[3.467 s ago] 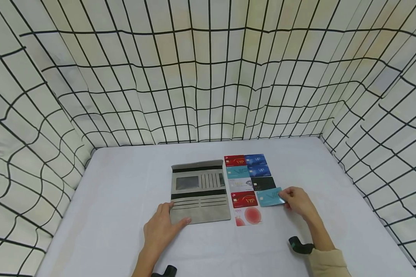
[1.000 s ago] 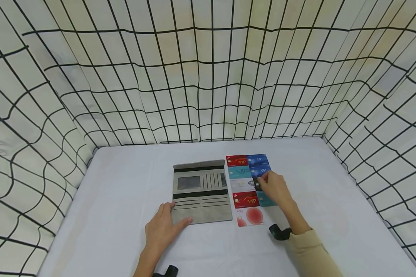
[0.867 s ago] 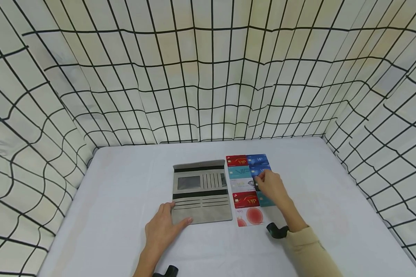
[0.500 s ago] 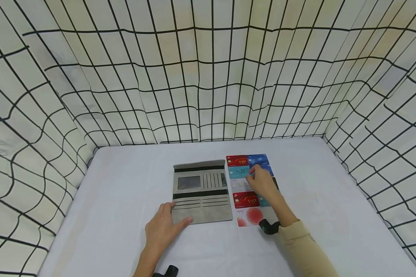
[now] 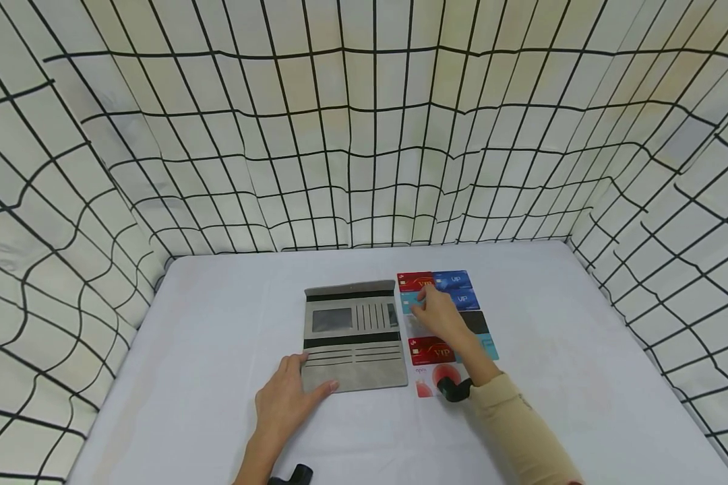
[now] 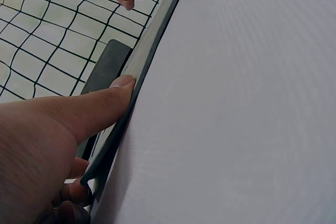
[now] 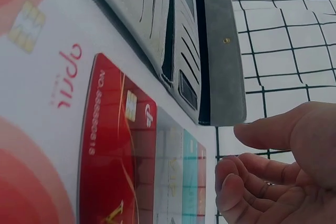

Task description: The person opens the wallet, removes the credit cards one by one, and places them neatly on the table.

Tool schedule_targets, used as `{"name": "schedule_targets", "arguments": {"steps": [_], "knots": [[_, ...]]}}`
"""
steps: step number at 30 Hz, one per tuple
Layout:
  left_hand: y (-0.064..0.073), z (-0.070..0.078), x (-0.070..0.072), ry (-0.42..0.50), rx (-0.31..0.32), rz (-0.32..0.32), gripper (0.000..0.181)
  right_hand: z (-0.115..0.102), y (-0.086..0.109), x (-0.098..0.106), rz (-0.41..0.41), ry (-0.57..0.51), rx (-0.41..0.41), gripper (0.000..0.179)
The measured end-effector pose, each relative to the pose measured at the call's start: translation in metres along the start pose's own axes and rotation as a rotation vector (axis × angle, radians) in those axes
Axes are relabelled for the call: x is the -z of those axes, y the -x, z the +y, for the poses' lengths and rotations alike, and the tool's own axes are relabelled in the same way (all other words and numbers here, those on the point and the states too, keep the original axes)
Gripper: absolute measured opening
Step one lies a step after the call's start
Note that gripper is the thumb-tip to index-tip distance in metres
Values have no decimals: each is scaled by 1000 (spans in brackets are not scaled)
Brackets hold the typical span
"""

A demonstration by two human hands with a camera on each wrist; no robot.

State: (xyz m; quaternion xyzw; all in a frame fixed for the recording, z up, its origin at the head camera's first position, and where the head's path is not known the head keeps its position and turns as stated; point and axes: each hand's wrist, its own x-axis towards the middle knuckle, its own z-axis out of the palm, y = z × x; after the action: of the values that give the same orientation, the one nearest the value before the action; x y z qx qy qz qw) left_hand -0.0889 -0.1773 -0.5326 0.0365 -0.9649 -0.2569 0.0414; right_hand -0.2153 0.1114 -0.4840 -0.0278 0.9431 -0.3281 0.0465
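A grey wallet (image 5: 354, 376) lies open on the white table, with card slots and a dark clear window (image 5: 331, 320). My left hand (image 5: 284, 401) grips its near left corner; in the left wrist view the thumb (image 6: 113, 100) presses on the near edge. My right hand (image 5: 443, 318) hovers over the left column of cards, fingers loosely curled, holding nothing. In the right wrist view, thumb and fingertips stand apart beside the wallet's flap (image 7: 226, 56). The hand partly hides a teal card (image 5: 407, 302) and a white card (image 5: 417, 328).
Two columns of cards lie right of the wallet: red VIP cards (image 5: 432, 351), blue VIP cards (image 5: 463, 298), a black card (image 5: 474, 322), a right-hand teal card (image 5: 488, 345) and a white card with red circles (image 5: 423, 389). Black-gridded white cloth (image 5: 364, 168) surrounds the table (image 5: 206, 323).
My right hand first held the right-hand teal card, then let it lie in the right column. It has since moved left over the black card to the left column. The left hand stays put.
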Motion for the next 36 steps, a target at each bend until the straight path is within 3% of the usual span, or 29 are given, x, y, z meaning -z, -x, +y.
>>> {"name": "schedule_targets", "arguments": {"steps": [9,36], "knots": [[0,0,0,-1,2,-6,83,-12,-9,-7,-76,1,-30,34],[-1,0,0,-1,7,-4,82,-24,-25,-28,-159,64,6,34]]}}
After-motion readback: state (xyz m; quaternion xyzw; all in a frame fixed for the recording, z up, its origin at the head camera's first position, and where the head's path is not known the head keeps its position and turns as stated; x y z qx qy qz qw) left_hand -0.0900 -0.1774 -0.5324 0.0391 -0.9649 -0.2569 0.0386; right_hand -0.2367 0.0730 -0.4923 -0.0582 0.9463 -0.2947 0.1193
